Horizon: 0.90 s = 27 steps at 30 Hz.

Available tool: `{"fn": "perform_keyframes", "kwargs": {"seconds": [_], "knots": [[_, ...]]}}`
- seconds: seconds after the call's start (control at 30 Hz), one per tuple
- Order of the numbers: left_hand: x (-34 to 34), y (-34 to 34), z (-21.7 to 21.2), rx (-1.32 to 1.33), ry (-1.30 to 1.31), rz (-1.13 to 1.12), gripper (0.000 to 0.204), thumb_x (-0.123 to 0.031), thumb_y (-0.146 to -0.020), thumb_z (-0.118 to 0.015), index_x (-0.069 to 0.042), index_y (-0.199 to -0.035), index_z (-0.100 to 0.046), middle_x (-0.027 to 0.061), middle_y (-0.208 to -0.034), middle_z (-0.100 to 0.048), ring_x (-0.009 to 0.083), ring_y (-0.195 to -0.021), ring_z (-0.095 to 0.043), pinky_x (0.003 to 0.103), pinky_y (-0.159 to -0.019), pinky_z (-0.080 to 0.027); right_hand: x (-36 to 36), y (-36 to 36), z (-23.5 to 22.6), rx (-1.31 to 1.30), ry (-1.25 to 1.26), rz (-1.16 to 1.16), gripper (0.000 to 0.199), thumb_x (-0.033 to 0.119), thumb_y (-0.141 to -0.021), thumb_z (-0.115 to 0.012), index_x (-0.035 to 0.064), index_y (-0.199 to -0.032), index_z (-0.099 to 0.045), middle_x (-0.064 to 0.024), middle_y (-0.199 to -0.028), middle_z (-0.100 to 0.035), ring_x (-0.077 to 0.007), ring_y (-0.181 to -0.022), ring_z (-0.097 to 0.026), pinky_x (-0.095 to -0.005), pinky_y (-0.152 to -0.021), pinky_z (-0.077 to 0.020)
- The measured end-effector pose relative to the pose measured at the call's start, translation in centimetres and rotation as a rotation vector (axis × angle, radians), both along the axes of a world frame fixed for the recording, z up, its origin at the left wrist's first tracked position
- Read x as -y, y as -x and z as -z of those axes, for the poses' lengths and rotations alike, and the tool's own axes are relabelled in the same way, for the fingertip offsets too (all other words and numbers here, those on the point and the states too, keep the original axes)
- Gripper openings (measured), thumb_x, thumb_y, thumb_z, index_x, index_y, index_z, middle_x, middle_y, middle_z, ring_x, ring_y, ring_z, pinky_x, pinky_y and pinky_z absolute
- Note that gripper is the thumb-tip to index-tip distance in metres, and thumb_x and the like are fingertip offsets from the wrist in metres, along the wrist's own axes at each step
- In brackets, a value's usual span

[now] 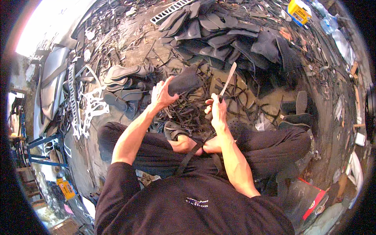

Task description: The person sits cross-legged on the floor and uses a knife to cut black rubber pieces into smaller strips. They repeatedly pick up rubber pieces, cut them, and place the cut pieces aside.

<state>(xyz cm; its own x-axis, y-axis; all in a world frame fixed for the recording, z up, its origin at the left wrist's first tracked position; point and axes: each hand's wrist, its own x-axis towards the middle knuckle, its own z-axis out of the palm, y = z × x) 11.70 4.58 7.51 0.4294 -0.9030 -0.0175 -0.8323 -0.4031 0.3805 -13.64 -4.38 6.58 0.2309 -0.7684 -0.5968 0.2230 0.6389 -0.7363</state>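
Two hands: both are working above the lap of a person sitting cross-legged on the ground.
Left hand (161, 95): it is closing around the near end of a dark rubber sole piece (185, 82), thumb on top, fingers underneath.
Sole piece: it is being held up in the air, tilting away to the right, above a litter of thin black rubber strips (188, 107).
Right hand (216, 109): it is gripping the handle of a long knife (227, 79), fist closed tight.
Knife: its pale blade is pointing up and away from the body, standing just to the right of the sole piece and apart from it.
Heap beyond: a big pile of dark cut soles (223, 35) is lying on the far side of the strips.
Left side: a few grey sole shapes (121, 72) are stacking near white cut-out scraps (92, 107).
Lap: bare feet (197, 145) are crossing between black trouser legs, a dark strap running over them.
Far right corner: a yellow box (299, 11) is sitting at the top edge.
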Motion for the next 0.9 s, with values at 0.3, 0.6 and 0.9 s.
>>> {"fn": "perform_keyframes", "kwargs": {"seconds": [0.3, 0.6, 0.9], "knots": [[-3.4, 9.1, -12.9, -2.158, 0.537, -0.213, 0.057, -0.048, -0.105, -0.054, 0.003, -0.127, -0.065, 0.0180, -0.110, -0.077, 0.0257, -0.087, -0.074, 0.040, -0.083, -0.062, -1.9, -0.4, -8.3, -0.045, 0.340, -0.349, 0.035, 0.038, -0.107, -0.066, 0.0030, -0.111, -0.068, -0.0041, -0.081, -0.067, -0.0110, -0.053, -0.052, -0.0296, -0.049, -0.0426], [-7.7, 9.6, -15.6, -1.520, 0.499, -0.733, 0.046, -0.051, -0.102, -0.072, -0.008, -0.117, -0.074, -0.0017, -0.097, -0.074, 0.0069, -0.078, -0.066, 0.025, -0.072, -0.053, -6.8, 6.4, -15.3, -0.306, 0.821, -0.912, 0.057, 0.052, -0.113, -0.043, 0.0005, -0.100, -0.062, -0.0078, -0.065, -0.060, -0.0233, -0.056, -0.057, -0.0390, -0.057, -0.0471], [-8.6, 12.8, -19.3, -1.471, 0.485, -0.700, 0.044, -0.052, -0.104, -0.068, -0.010, -0.119, -0.070, -0.0008, -0.097, -0.071, 0.0096, -0.078, -0.064, 0.026, -0.070, -0.051, -8.6, 6.8, -16.1, -0.473, 0.813, -0.900, 0.034, 0.033, -0.107, -0.058, -0.0006, -0.105, -0.062, -0.0186, -0.076, -0.071, -0.0424, -0.066, -0.068, -0.0493, -0.063, -0.0526]]}}
